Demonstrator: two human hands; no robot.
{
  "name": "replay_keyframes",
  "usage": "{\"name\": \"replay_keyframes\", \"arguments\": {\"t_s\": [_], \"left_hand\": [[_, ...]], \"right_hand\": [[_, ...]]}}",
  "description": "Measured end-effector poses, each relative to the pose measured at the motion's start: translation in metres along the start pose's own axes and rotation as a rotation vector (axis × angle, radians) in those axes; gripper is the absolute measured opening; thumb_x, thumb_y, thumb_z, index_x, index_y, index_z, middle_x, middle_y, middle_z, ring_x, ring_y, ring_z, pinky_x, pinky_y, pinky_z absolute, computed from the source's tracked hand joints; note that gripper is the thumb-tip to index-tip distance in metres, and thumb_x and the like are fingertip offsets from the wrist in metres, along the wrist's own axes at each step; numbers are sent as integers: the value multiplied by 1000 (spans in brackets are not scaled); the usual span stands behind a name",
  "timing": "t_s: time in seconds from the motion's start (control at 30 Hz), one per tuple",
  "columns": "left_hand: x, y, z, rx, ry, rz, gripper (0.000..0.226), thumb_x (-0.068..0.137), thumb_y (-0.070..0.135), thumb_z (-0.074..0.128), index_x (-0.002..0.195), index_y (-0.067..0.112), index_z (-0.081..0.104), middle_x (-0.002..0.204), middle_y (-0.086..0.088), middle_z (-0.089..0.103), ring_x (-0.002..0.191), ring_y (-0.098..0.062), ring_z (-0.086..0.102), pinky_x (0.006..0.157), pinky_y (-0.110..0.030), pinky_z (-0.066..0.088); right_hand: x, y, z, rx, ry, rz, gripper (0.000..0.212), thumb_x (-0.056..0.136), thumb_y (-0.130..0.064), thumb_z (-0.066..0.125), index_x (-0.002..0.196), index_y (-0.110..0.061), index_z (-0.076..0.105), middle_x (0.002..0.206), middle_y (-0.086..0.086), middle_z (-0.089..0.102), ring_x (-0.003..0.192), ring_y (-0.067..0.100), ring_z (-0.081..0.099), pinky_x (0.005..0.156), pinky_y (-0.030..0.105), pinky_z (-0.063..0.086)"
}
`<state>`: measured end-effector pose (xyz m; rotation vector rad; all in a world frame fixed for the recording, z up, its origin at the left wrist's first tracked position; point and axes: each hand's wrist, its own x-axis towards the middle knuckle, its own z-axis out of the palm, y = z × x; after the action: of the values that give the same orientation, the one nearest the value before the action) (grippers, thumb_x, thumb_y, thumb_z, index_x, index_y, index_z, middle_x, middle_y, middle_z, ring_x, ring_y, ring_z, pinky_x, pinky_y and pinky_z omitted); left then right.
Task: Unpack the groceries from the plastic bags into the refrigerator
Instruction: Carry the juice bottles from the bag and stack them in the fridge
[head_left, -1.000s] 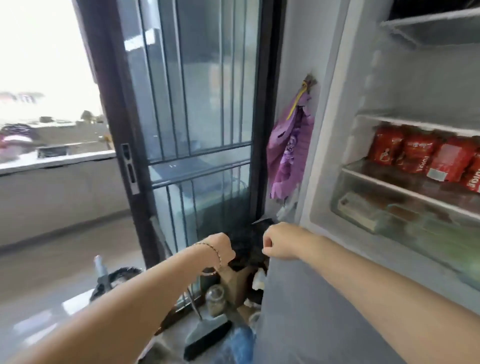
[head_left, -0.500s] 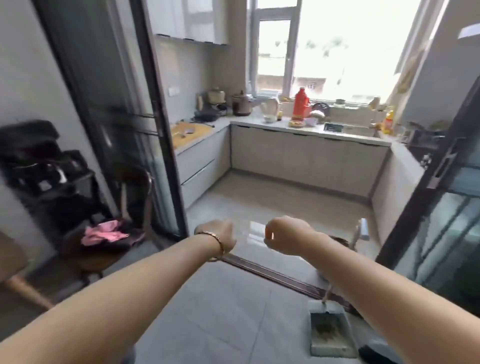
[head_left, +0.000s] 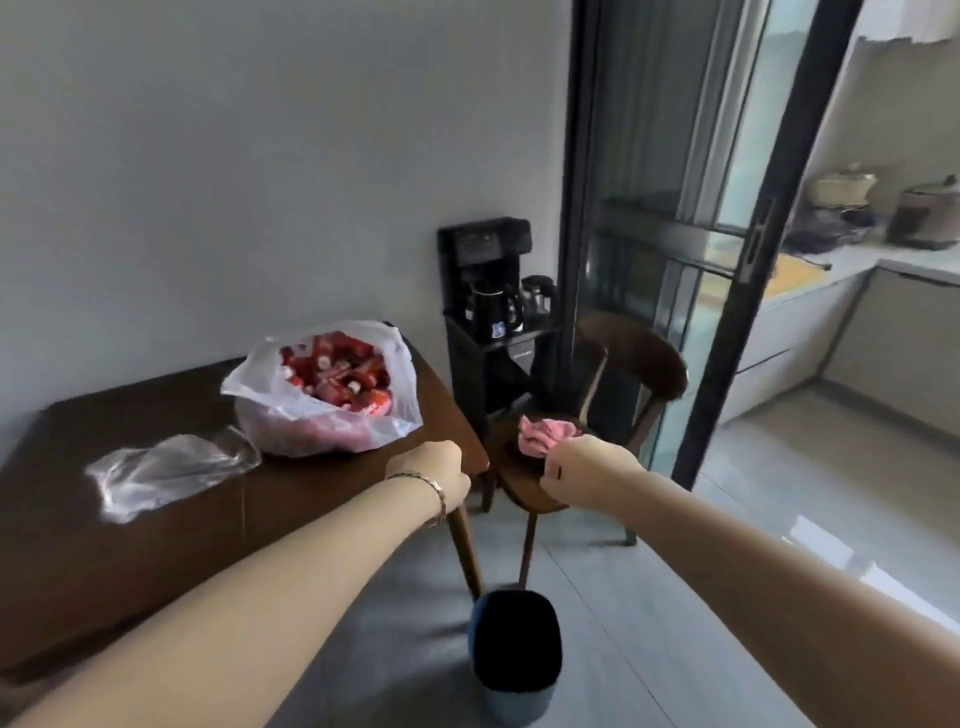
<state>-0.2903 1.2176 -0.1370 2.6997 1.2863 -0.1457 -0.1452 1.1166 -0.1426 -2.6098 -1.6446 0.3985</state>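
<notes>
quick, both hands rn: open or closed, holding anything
left hand: closed in a fist, nothing visible in it
right hand: closed in a fist, nothing visible in it

L hand (head_left: 431, 470), R hand (head_left: 576, 475) fisted, empty; bag (head_left: 311, 434) w/ red packets (head_left: 337, 376) on table (head_left: 130, 545).

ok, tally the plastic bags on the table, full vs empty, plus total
full bag of red packets: 1
empty clear bag: 1
Total on the table: 2
</notes>
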Motion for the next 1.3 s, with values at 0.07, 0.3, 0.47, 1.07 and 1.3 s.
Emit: {"name": "replay_keyframes", "arguments": {"t_s": [0.07,0.3,0.47,1.07,1.3], "left_hand": [[25,-37,-1,-26,4,-87,27,92,23,40,109,16,60,111,-6,62,99,-26,59,74,-32,43],[105,-139,-7,-156,11,-342,32,95,24,34,117,17,57,117,-10,60,103,-28,58,85,-35,48],[147,-207,-14,-193,114,-389,27,94,23,37,110,20,58,110,-6,62,96,-26,60,74,-32,46],[359,-372,44,-153,2,54,22,91,10,47,111,13,57,118,-2,54,102,-24,54,81,-33,46],[413,-369,84,3,-273,138,28,93,6,41,118,10,50,119,-10,53,109,-32,53,83,-38,41]], "right_hand": [[43,-30,-1,-38,23,-88,30,92,-31,44,108,-16,64,105,3,63,100,25,59,84,35,48],[184,-102,-11,-89,41,-247,26,91,-31,46,98,-16,66,95,0,63,87,22,61,68,30,48],[288,-159,-3,-211,-126,-320,28,93,-24,52,118,-12,59,113,5,62,102,24,60,81,32,49],[502,-254,121,-269,-117,-348,48,92,-14,52,138,-25,41,144,-1,35,135,21,31,110,35,31],[546,-244,162,-466,-203,-380,69,88,-20,60,146,-22,23,152,3,24,142,26,16,116,46,10]]}}
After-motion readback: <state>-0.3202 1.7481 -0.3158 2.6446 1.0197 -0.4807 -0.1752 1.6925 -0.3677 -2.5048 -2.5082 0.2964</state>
